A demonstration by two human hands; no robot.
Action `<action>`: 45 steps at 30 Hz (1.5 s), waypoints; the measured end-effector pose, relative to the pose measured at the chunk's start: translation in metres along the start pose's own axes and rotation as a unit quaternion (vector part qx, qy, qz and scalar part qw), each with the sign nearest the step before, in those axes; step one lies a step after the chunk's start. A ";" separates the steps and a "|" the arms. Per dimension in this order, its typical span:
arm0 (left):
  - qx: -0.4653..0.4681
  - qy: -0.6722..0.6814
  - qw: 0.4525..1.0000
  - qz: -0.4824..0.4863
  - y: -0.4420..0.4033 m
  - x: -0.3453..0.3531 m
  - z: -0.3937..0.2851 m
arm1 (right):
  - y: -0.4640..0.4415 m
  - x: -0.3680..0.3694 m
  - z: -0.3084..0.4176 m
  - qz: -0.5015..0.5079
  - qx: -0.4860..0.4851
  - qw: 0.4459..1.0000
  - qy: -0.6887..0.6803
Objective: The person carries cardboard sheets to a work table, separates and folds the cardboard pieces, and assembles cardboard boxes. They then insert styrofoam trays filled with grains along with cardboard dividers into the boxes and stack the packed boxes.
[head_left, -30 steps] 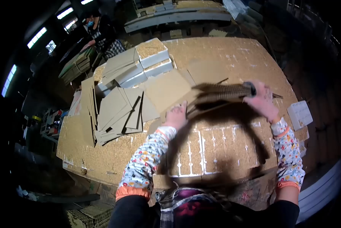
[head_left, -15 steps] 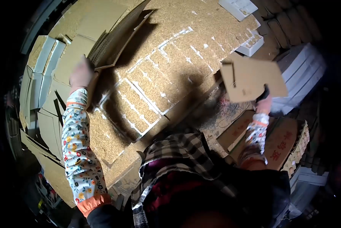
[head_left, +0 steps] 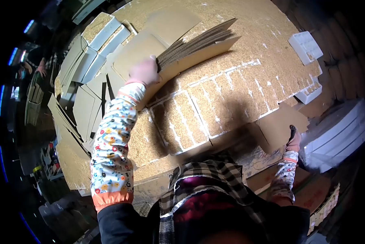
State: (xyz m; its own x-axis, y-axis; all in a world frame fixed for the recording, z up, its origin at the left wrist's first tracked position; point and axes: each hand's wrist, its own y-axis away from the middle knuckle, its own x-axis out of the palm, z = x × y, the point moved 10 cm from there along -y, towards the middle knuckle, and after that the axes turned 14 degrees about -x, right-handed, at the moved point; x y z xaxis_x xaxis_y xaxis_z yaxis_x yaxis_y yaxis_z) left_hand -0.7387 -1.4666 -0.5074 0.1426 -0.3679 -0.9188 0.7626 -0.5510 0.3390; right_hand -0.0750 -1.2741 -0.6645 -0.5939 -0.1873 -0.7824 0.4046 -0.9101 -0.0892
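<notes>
My left hand point(head_left: 145, 71) is closed on the near end of a stack of cardboard sheets point(head_left: 198, 53). The stack leans over the husk-filled white foam boxes point(head_left: 198, 118), its corrugated edges fanned out. At the near right edge of these boxes, my right hand point(head_left: 294, 140) grips a single cardboard sheet point(head_left: 278, 124). A dark covering shows on its thumb, and its other fingers are partly hidden. More flat cardboard sheets point(head_left: 137, 53) lie beside and beyond my left hand.
White foam boxes point(head_left: 105, 32) stand at the far left, and another foam box point(head_left: 305, 48) sits at the right edge. A plastic-wrapped white bundle point(head_left: 339, 136) is beyond my right hand. Cardboard cartons point(head_left: 312, 191) lie below it. Another person's hand point(head_left: 41, 68) shows far left.
The view has turned, so the scene sits further right. The stack under my left hand has tipped lower over the boxes. My right hand's sheet has come closer to the boxes' near edge.
</notes>
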 end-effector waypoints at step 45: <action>-0.364 0.720 0.493 -0.326 0.565 0.163 0.438 | -0.046 0.036 0.456 0.308 -0.287 0.900 -0.113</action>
State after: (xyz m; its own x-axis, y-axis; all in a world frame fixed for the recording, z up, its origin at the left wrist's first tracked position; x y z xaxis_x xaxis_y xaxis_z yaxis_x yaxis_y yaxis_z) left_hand -0.5608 -2.1664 -0.3772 -0.3820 0.9114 -0.1531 0.8921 0.4069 0.1963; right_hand -0.4321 -1.4075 -0.4077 -0.2338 -0.7200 -0.6534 0.9596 -0.2791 -0.0358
